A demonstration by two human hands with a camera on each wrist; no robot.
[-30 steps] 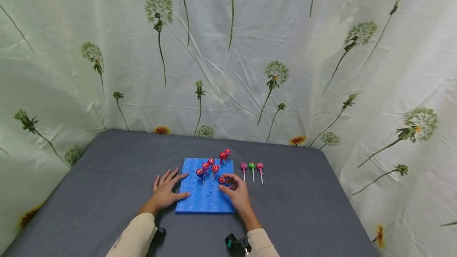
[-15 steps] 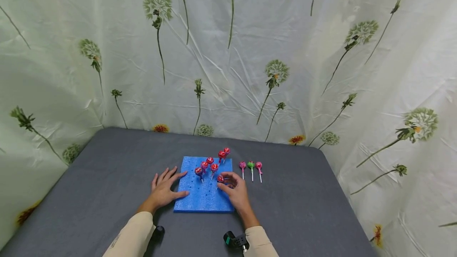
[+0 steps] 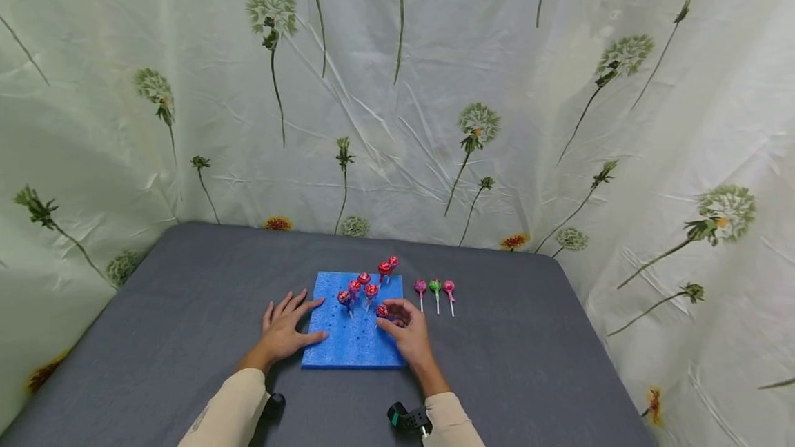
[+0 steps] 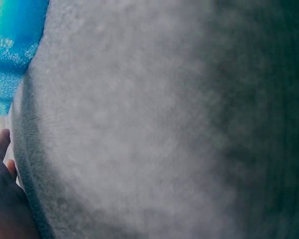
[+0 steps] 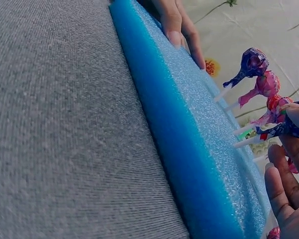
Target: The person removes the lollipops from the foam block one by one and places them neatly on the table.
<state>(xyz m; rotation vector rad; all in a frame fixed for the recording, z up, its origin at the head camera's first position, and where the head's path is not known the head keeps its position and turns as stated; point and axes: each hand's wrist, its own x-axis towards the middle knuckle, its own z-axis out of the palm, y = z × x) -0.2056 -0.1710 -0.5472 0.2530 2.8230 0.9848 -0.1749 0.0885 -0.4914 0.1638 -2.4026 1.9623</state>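
A blue foam board (image 3: 335, 354) with small holes lies on the table. My left hand (image 3: 284, 330) is spread at its left side, thumb and index finger touching the edge. Over the board's right part, my right hand (image 3: 411, 336) pinches a lollipop (image 3: 381, 311) by its head. In the right wrist view this lollipop (image 5: 291, 128) has a dark blue and red wrapper, its white stick pointing down to the foam; whether the tip is in a hole I cannot tell. Several wrapped lollipops (image 3: 371, 291) stand in the board behind it.
Right of the board lie a purple-pink lollipop (image 3: 420, 285), a green lollipop (image 3: 435, 286) and a pink lollipop (image 3: 448, 287), sticks toward me. The grey tabletop (image 3: 528, 357) ends at a flower-printed curtain (image 3: 397, 116) behind.
The head view has shifted slightly. Both hands, the pinched lollipop and the board keep their places relative to one another.
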